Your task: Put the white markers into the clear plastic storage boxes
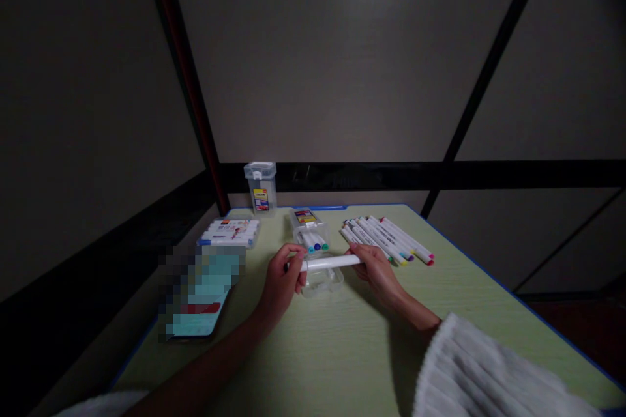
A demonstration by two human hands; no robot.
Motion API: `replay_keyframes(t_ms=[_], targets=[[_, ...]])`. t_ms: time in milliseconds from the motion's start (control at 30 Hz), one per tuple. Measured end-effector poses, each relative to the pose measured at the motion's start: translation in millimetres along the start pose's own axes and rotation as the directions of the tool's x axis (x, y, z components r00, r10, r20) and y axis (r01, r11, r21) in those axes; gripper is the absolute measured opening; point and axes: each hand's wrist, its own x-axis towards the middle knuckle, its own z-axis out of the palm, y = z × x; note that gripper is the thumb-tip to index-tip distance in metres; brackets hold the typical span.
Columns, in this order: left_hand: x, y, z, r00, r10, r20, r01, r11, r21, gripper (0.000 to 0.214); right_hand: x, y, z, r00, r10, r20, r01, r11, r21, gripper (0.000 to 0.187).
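Note:
Both my hands hold one white marker (328,263) level above the pale green table (342,352). My left hand (282,281) pinches its left end. My right hand (372,266) grips its right end. Under the marker lies a clear plastic lid (323,281). Just behind it a clear marker case (309,229) lies on its side with a few capped markers showing at its mouth. To the right of my right hand a row of several white markers (388,240) with coloured caps lies on the table.
A flat pack of markers (229,232) lies at the back left. An upright clear box (261,187) stands at the far edge. A phone (198,296) lies at the left, near the table's edge. Dark walls stand close behind.

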Motion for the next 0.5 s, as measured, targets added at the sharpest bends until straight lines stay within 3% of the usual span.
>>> replay_keyframes(t_ms=[200, 500], targets=[[0.1, 1.0, 1.0, 1.0, -0.013, 0.023, 0.014, 1.0, -0.026, 0.025, 0.4, 1.2, -0.4, 1.0, 0.019, -0.001, -0.019, 0.999, 0.037, 0.031], [0.9, -4.5, -0.3, 0.985, 0.052, 0.166, -0.042, 0.997, -0.062, 0.027, 3.5, 1.8, -4.0, 0.999, -0.005, -0.044, 0.007, 0.999, 0.043, 0.03]])
